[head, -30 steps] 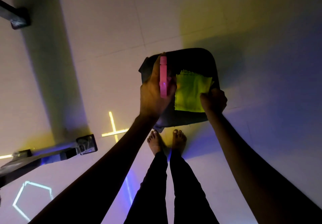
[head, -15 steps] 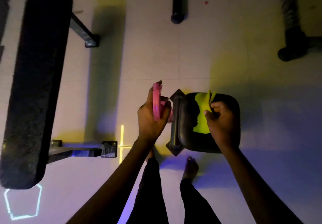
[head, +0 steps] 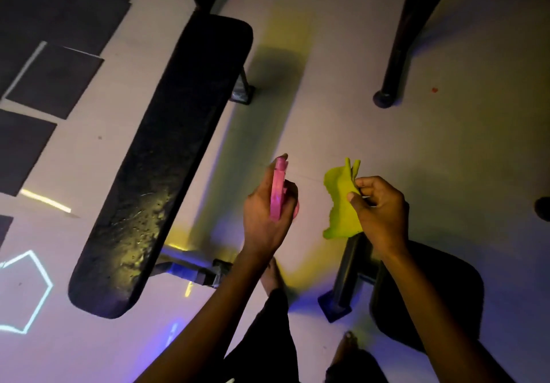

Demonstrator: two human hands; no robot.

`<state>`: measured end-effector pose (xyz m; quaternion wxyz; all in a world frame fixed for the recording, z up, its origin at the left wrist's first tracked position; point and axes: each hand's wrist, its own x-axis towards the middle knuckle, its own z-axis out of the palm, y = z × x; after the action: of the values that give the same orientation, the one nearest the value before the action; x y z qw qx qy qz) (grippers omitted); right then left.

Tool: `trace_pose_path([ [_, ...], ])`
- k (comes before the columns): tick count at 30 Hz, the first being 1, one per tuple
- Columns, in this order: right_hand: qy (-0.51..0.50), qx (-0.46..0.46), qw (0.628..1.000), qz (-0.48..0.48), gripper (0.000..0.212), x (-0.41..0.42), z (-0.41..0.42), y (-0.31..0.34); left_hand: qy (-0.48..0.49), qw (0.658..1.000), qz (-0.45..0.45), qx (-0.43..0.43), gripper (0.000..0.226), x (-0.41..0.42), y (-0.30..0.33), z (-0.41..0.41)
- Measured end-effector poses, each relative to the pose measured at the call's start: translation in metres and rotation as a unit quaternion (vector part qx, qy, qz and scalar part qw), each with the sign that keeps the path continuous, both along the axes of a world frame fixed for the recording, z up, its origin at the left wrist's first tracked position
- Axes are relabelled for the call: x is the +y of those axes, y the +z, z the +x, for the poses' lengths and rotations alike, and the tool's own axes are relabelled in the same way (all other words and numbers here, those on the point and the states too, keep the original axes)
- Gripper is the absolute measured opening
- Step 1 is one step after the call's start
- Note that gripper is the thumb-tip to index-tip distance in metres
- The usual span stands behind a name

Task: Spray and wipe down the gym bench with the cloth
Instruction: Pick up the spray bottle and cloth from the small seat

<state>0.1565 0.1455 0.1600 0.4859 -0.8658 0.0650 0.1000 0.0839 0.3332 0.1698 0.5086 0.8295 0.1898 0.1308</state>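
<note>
A long black padded gym bench (head: 157, 168) runs diagonally across the left half of the view, its near end low at the left. My left hand (head: 265, 213) grips a pink spray bottle (head: 278, 192) upright, just right of the bench's near half and above the floor. My right hand (head: 381, 210) pinches a crumpled yellow-green cloth (head: 340, 201) that hangs in the air between the two hands. Neither hand touches the bench.
A black padded stool (head: 431, 302) on a metal post stands under my right forearm. The bench's metal foot (head: 208, 272) juts toward my bare feet. A dark equipment leg (head: 398, 43) stands at the upper right. Dark floor mats (head: 53, 81) lie to the left.
The view has swung left, bringing the long bench closer. My right hand has lifted the cloth off the stool seat, and both hands have moved away from the stool toward the bench.
</note>
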Motion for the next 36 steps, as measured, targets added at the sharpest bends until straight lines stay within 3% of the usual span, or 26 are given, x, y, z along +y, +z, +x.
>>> trace_pose_path([
  [7, 0.076, 0.001, 0.997, -0.003, 0.017, 0.131, 0.054, 0.015, 0.080, 0.997, 0.015, -0.016, 0.035, 0.125, 0.015, 0.024],
  [11, 0.136, -0.001, 0.991, -0.007, 0.017, 0.201, 0.091, 0.013, 0.148, 0.988, 0.022, -0.023, 0.047, 0.183, 0.012, 0.042],
  [19, 0.288, 0.045, 0.957, 0.001, 0.019, 0.346, 0.176, -0.018, 0.324, 0.946, 0.020, 0.018, 0.059, 0.284, -0.015, 0.071],
  [26, 0.451, 0.084, 0.888, 0.001, 0.022, 0.483, 0.223, -0.070, 0.435, 0.898, 0.030, 0.069, 0.052, 0.345, -0.072, 0.091],
  [31, 0.486, 0.114, 0.866, 0.006, 0.026, 0.560, 0.236, -0.118, 0.507, 0.858, -0.004, 0.081, 0.051, 0.381, -0.115, 0.101],
  [34, 0.487, 0.125, 0.863, -0.043, 0.027, 0.587, 0.249, -0.161, 0.519, 0.851, -0.018, 0.074, 0.057, 0.399, -0.139, 0.102],
  [36, 0.497, 0.065, 0.856, -0.131, 0.032, 0.592, 0.255, -0.195, 0.523, 0.849, -0.027, 0.071, 0.056, 0.409, -0.155, 0.101],
])
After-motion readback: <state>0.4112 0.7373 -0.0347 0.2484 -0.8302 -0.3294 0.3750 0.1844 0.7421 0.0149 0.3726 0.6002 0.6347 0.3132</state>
